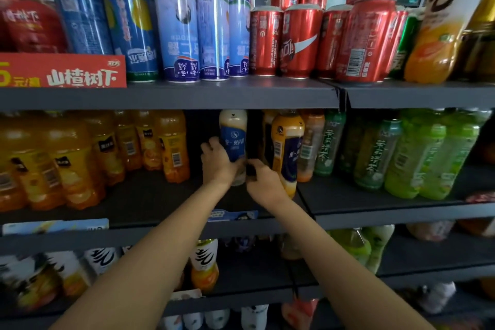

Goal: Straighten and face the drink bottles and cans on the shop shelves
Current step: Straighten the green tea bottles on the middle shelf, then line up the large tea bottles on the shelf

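- The bottle (233, 139) I am working on is pale and creamy with a blue label; it stands upright on the middle shelf (150, 195), in a dark gap between the orange juice and the other milky drinks.
- My left hand (217, 162) is wrapped around its lower left side, fingers curled onto the label, so I am holding it.
- My right hand (263, 182) reaches in at the base of the same bottle from the right; the fingers are bent in toward it, but the spot is dark and blurred and I cannot tell whether they grip it or only touch it.
- Just right of my right hand stands a second bottle (288, 147) of the same kind, with a yellow top to its label, leaning a little to the left.
- Behind it, further right, is a bottle with an orange-brown drink (310, 142), then the green tea bottles (375, 153) and brighter green bottles (434, 158) on the neighbouring shelf section.
- To the left of the gap, the orange juice bottles (171, 144) stand in rows running back to the far left.
- On the shelf above, tall blue cans (176, 27) stand left of centre and red cola cans (302, 40) to their right, some stacked two high.
- A red price sign (64, 71) with white and yellow lettering sits at the front left of that upper shelf.
- A large orange drink bottle (439, 35) leans at the top right.
- Below my arms, the lower shelf (254, 295) holds a white and orange bottle (205, 265).
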The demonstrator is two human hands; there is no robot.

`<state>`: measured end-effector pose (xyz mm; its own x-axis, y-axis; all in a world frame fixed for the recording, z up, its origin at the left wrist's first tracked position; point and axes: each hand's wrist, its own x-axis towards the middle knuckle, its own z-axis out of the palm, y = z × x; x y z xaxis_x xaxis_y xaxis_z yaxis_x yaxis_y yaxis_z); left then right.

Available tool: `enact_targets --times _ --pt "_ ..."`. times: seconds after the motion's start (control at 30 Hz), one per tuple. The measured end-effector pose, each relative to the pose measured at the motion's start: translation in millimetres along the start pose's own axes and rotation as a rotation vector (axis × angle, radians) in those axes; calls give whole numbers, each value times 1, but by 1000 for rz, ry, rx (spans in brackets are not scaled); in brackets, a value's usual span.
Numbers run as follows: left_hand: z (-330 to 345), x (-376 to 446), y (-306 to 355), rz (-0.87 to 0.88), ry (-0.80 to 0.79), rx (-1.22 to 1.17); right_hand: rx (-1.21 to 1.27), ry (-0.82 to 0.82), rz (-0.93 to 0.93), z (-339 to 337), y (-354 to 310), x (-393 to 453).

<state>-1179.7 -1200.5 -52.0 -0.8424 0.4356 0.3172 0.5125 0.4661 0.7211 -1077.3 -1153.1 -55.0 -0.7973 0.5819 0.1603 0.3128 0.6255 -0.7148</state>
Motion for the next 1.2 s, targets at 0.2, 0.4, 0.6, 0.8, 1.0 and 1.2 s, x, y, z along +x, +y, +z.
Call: enact_targets --times 0.2,0.4,0.6,0.8,1.0,1.2 --pt "-20 -48 -3 365 274 -61 31 189 -10 -12 0 -24" --pt "-4 -97 16 484 247 -125 33 185 55 -31 21 -68" --pt "33 -149 31 537 124 -102 -122 -158 198 -55 63 -114" --pt "80 -194 58 512 13 -67 3 -222 264 -88 121 -149" --pt "155 -237 112 464 -5 -42 -3 -270 315 -148 214 -175" --pt "237 -299 140 394 -220 37 -42 -269 391 -199 304 -197"
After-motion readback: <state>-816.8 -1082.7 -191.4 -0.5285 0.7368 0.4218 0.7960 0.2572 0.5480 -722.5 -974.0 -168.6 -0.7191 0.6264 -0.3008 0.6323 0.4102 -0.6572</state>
